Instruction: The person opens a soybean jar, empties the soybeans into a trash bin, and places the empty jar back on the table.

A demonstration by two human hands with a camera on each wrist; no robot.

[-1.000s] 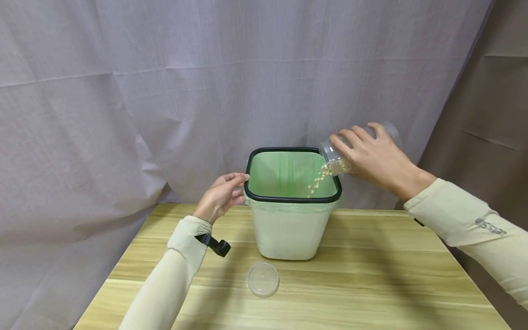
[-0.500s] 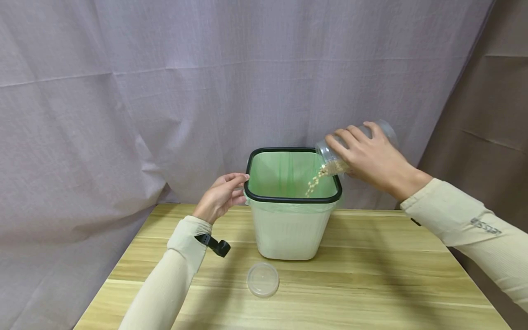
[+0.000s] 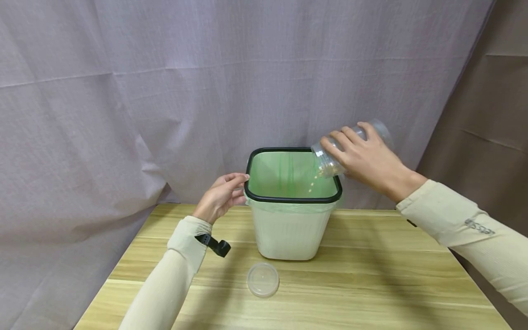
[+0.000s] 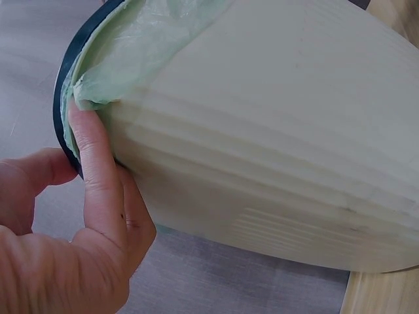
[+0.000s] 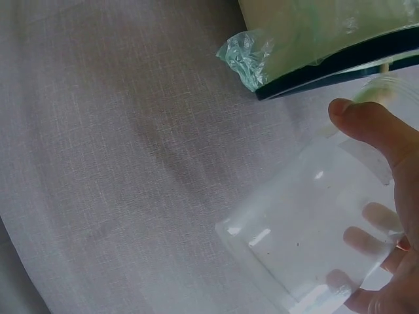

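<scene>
The right hand (image 3: 369, 161) wraps its fingers and thumb around a clear plastic jar (image 3: 350, 149), held in the air over the far right corner of the bin (image 3: 288, 229). The jar's long axis runs from upper right to lower left in the head view; its base is raised toward the curtain (image 3: 165, 91), and its open mouth points down and left into the bin. A few pale grains (image 3: 313, 182) fall from the mouth onto the green liner (image 3: 284, 172); little appears to remain inside. In my judgement, the pour is done well by keeping the mouth inside the line of the black rim (image 3: 288, 200) and raising the base gradually, so the last grains slide out rather than scatter. The left hand (image 3: 220, 195) rests against the bin's left side, its fingers laid on the rim and liner edge, thumb apart, steadying the bin; that bracing should be maintained. The bin stands upright at the middle of the counter (image 3: 371, 284). A clear round lid (image 3: 263, 279) lies flat near the bin's front.
</scene>
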